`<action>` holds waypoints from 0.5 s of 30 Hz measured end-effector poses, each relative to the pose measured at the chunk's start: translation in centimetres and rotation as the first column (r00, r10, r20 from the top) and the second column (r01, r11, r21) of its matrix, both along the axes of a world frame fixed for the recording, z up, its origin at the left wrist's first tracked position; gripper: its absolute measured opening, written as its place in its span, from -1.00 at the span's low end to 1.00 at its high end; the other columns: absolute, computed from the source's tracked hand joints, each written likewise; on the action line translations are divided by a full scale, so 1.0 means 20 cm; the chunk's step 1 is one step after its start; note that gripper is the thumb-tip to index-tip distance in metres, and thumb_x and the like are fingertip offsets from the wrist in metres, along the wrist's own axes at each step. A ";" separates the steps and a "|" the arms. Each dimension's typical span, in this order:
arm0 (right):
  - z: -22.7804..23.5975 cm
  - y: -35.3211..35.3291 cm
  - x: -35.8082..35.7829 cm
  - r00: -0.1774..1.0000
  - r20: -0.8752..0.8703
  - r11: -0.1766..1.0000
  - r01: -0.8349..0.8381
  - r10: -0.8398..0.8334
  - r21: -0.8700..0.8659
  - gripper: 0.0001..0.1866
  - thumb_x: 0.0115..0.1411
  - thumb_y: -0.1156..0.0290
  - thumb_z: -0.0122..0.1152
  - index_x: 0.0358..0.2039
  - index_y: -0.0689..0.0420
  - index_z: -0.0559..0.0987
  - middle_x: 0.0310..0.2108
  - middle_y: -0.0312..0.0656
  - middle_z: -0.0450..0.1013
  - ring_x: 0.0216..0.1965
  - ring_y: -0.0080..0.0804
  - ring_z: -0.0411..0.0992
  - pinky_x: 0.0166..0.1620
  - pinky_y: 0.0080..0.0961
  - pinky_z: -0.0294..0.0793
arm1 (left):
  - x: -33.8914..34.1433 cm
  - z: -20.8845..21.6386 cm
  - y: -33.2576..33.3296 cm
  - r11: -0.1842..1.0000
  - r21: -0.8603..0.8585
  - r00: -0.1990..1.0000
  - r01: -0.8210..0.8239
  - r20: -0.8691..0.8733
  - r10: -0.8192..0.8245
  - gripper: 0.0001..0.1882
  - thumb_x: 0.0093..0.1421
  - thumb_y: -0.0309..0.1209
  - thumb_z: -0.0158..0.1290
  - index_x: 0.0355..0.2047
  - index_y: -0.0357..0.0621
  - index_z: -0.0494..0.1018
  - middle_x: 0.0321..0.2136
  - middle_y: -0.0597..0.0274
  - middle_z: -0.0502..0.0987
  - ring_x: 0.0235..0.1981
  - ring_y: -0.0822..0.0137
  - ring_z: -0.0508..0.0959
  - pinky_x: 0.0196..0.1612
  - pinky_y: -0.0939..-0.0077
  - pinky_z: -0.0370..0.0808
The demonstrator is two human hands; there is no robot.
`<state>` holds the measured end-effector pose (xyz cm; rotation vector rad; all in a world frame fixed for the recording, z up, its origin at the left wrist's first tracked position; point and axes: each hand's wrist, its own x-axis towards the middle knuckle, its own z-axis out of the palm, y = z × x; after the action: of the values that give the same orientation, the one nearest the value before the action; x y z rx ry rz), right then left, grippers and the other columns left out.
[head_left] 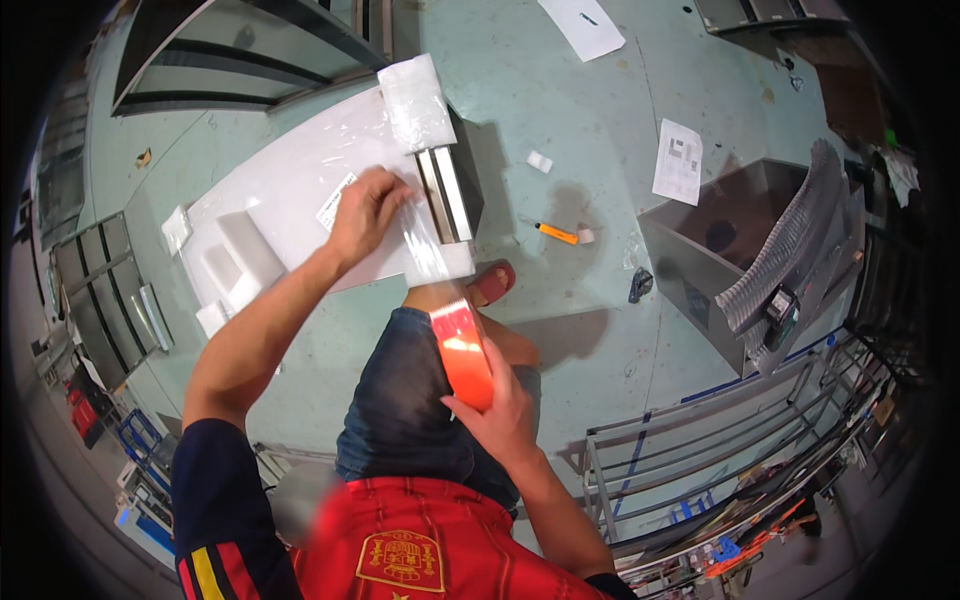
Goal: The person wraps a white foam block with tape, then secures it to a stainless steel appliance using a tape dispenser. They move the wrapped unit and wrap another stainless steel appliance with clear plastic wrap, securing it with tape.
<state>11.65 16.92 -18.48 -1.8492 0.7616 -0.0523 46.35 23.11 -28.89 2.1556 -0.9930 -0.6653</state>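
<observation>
My right hand (497, 412) is wrapped round an orange tape dispenser (464, 358), its toothed end pointing up at the near foam corner. From there a strip of clear tape (421, 230) runs over the white foam corner pad (440, 262) toward my left hand (367, 212), whose fingers are pinched on its far end. Both are at the right end of a large white-wrapped panel (290, 165). Another foam pad (416, 102), covered in shiny clear tape, caps the far corner. Between the pads, metal edges (445, 195) are bare. A white label (330, 208) lies partly behind my left wrist.
White foam blocks (245, 262) rest on the panel's left part. An orange utility knife (556, 233) and paper sheets (678, 162) lie on the floor. At the right stands a grey metal box (700, 255) with bubble wrap (775, 260); metal racks (720, 440) stand nearer.
</observation>
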 end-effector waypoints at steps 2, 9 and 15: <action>0.03 0.03 -0.11 0.999 -0.052 1.000 0.013 -0.013 0.009 0.07 0.03 0.28 0.73 0.46 0.26 0.29 0.29 0.19 0.49 0.22 0.19 0.55 0.18 -0.11 0.62 | 0.10 -0.06 -0.03 1.000 -0.002 0.974 0.027 0.224 -0.026 -0.87 0.37 -0.43 0.24 -0.24 -0.25 0.57 -0.34 -0.01 0.49 -0.29 -0.07 0.50 -0.16 0.15 0.49; 0.02 0.11 -0.25 0.986 -0.158 0.992 0.073 -0.056 0.101 0.05 0.03 0.31 0.72 0.46 0.26 0.31 0.26 0.21 0.50 0.22 0.23 0.54 0.20 -0.08 0.60 | 0.08 -0.21 -0.01 0.978 -0.139 0.933 -0.154 0.306 0.190 -0.78 0.25 -0.41 0.37 -0.19 -0.18 0.56 -0.24 0.06 0.51 -0.16 0.01 0.51 -0.06 0.17 0.49; -0.03 0.12 -0.21 0.986 -0.157 0.995 0.066 -0.053 0.077 0.03 0.09 0.27 0.67 0.47 0.24 0.27 0.16 0.22 0.53 0.13 0.25 0.58 0.10 -0.04 0.64 | 0.03 -0.15 -0.04 0.988 -0.093 0.801 -0.124 0.578 0.155 -0.69 0.22 -0.41 0.38 -0.08 -0.18 0.56 -0.12 0.02 0.56 -0.06 -0.06 0.54 0.10 0.03 0.45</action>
<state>7.39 19.34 -19.17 -1.7669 0.9139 0.0837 46.98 22.24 -31.91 2.4114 -1.1186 0.1249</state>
